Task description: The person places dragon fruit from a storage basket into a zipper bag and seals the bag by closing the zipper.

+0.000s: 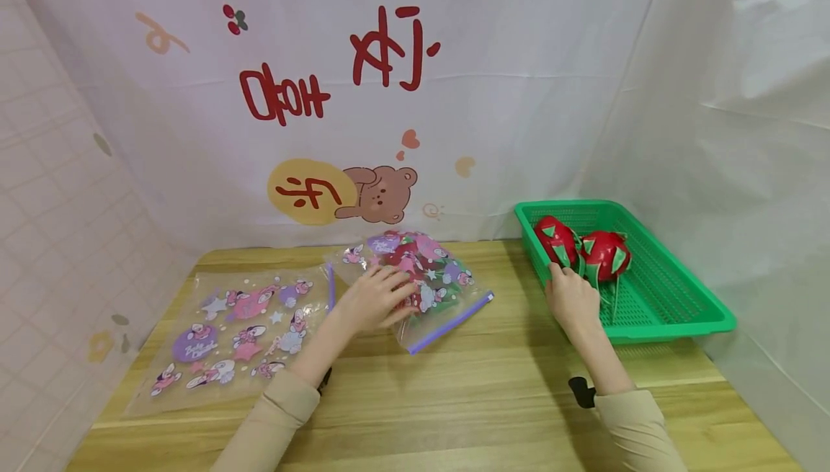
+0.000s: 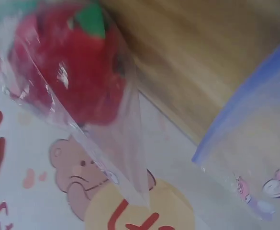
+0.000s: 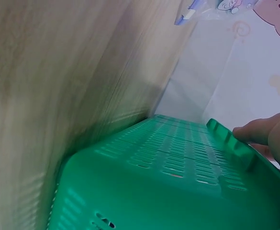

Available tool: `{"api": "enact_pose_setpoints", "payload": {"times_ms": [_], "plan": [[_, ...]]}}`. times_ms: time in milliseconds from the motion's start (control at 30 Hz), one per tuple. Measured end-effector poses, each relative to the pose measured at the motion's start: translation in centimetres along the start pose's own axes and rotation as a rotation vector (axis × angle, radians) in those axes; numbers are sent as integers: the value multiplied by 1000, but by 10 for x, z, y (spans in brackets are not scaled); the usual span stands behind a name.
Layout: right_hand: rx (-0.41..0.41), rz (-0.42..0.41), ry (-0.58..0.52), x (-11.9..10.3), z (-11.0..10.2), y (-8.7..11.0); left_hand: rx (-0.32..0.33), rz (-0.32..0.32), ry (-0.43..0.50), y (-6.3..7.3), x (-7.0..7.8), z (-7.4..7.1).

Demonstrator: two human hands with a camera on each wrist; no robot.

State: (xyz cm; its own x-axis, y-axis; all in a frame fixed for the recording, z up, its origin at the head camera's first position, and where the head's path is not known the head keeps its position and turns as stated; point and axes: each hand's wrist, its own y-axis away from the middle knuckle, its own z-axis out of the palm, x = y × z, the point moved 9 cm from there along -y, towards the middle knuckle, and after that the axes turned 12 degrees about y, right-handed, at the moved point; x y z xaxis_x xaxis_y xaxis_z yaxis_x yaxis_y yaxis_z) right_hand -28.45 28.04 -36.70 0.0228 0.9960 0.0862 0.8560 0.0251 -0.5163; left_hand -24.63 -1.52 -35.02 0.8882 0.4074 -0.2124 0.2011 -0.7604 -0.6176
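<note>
While right hand grips basket — left hand hovers by filled bag

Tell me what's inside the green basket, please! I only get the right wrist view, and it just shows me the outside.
Observer: Two red things with green flaps lie in the green basket.

Operator: Ooh! And where's the left hand?

Observer: The left hand is at the printed see-through bag near the back wall; I can't tell how firmly it touches.

Operator: I can only see that bag's corner. Is something in it?

Observer: Yes, a red lump with a green patch shows through the plastic.
</note>
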Motion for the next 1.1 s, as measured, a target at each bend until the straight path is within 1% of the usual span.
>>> {"api": "enact_pose_setpoints", "payload": {"times_ms": [100, 200, 267, 300, 367, 400, 433, 533, 600, 733, 833, 967, 1100], "plan": [[9, 2, -16, 1, -1, 0, -150, -150, 72, -4, -25, 16], [5, 10, -43, 1, -1, 0, -283, -290, 164, -3, -40, 33], [2, 20, -57, 1, -1, 0, -370, -361, 210, -2, -44, 47], [2, 25, -62, 2, 0, 0, -404, -386, 231, -1, -45, 53], [7, 31, -71, 3, 0, 1, -452, -424, 255, -2, -44, 63], [9, 33, -73, 4, 0, 1, -468, -441, 251, -3, -44, 68], [10, 35, -76, 5, 0, 1, -479, -459, 238, -3, -43, 71], [3, 38, -81, 5, 1, 1, -486, -523, 185, -7, -43, 75], [-13, 44, -79, 6, 3, 1, -504, -577, 139, -7, -42, 77], [-48, 56, -92, 8, 5, 1, -533, -673, 80, -8, -41, 81], [-65, 57, -113, 7, 6, 1, -518, -737, 44, -6, -41, 80], [-75, 64, -121, 8, 6, 2, -505, -811, -2, 1, -44, 77], [-84, 74, -117, 10, 5, 2, -497, -886, -26, 7, -49, 76]]}}
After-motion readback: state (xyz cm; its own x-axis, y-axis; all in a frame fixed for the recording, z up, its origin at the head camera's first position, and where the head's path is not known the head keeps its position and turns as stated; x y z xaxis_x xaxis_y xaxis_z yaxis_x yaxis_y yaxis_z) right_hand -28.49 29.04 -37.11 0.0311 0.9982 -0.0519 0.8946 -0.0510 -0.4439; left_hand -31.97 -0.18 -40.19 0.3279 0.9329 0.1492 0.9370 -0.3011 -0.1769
